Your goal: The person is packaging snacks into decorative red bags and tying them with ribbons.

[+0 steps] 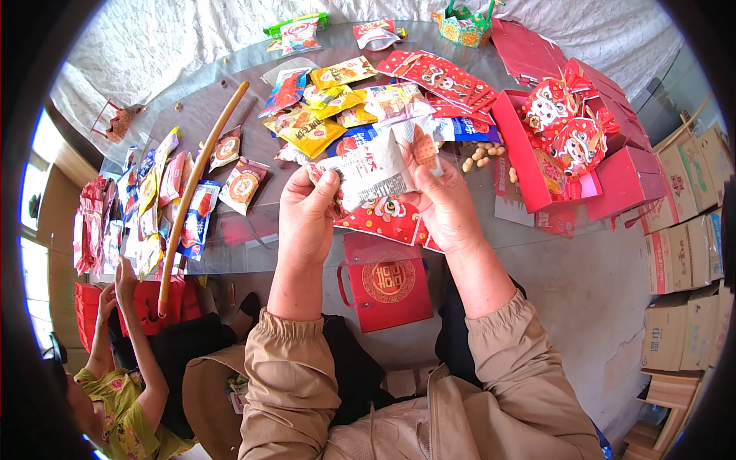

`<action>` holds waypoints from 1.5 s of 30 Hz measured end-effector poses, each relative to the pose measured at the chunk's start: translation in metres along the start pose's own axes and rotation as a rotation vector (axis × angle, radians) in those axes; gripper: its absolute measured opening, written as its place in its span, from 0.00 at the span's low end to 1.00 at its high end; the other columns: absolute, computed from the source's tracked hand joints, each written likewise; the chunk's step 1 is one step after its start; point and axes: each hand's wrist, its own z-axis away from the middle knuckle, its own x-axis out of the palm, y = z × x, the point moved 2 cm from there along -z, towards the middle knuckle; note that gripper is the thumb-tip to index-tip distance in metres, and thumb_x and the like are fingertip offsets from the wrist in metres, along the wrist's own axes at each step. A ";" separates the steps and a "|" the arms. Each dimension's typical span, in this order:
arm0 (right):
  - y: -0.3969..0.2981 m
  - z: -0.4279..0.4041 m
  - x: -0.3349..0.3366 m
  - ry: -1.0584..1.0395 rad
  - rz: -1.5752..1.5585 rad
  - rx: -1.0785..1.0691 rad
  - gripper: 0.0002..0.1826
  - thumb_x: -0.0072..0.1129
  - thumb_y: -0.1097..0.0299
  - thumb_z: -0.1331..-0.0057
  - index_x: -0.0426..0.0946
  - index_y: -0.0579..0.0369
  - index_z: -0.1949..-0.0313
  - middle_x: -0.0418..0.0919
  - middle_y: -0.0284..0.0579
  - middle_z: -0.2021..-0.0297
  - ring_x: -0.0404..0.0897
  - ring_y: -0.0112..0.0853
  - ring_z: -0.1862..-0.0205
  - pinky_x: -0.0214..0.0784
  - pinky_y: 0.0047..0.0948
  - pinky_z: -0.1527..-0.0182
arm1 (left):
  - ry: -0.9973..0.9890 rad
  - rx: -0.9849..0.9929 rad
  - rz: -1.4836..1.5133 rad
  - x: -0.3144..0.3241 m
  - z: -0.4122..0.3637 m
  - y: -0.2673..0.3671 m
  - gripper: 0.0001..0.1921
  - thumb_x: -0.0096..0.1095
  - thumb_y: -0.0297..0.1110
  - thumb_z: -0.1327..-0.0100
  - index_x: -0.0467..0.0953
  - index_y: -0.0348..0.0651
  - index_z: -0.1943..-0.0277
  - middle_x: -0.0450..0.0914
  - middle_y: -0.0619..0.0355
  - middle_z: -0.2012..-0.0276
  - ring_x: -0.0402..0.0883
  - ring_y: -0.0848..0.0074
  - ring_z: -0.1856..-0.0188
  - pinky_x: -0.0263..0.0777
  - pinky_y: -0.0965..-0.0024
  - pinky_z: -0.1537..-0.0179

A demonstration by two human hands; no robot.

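Observation:
Between finger and thumb, my left hand (307, 210) grips the left end of small white printed snack packets (368, 175). My right hand (448, 207) pinches their right side, near a packet with a biscuit picture (422, 146). How many packets are held I cannot tell. Just below them lie red printed drawstring-style bags (391, 221) at the table's near edge, partly hidden by my hands. Beyond is a heap of yellow, blue and white snack packets (313, 129), with a fan of flat red bags (443, 80) behind it.
An open red box (514, 155) holds filled red bags (578, 141); peanuts (477, 156) lie beside it. A long wooden stick (201, 184) crosses the glass table near more packets (198, 218). Another person (123, 397) sits at lower left. Cardboard boxes (681, 259) stand at right.

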 end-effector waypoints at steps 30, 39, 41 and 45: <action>0.016 -0.003 0.001 0.029 0.160 -0.042 0.26 0.66 0.62 0.23 0.72 0.64 0.34 0.85 0.44 0.47 0.83 0.24 0.49 0.78 0.28 0.48 | -0.051 -0.162 -0.356 0.010 0.003 -0.015 0.13 0.65 0.28 0.23 0.77 0.36 0.40 0.87 0.55 0.48 0.87 0.76 0.50 0.83 0.69 0.47; -0.001 -0.002 -0.002 -0.033 0.643 -0.564 0.34 0.66 0.67 0.25 0.64 0.63 0.24 0.79 0.57 0.35 0.83 0.40 0.39 0.74 0.38 0.36 | -0.097 -0.165 -0.399 0.024 0.006 -0.017 0.16 0.69 0.24 0.26 0.76 0.34 0.39 0.85 0.57 0.49 0.83 0.79 0.47 0.78 0.72 0.43; 0.000 -0.001 -0.003 0.004 0.499 -0.526 0.28 0.68 0.66 0.26 0.74 0.63 0.31 0.80 0.56 0.36 0.82 0.43 0.37 0.73 0.40 0.35 | -0.123 -0.179 -0.421 0.024 0.008 -0.017 0.16 0.68 0.23 0.26 0.76 0.35 0.40 0.85 0.57 0.48 0.83 0.79 0.47 0.79 0.71 0.44; -0.007 0.000 -0.004 -0.046 0.576 -0.406 0.25 0.69 0.65 0.26 0.75 0.62 0.35 0.79 0.52 0.38 0.79 0.38 0.35 0.73 0.37 0.34 | -0.132 -0.175 -0.453 0.026 0.009 -0.016 0.15 0.68 0.22 0.26 0.76 0.36 0.40 0.85 0.58 0.49 0.83 0.79 0.47 0.78 0.71 0.43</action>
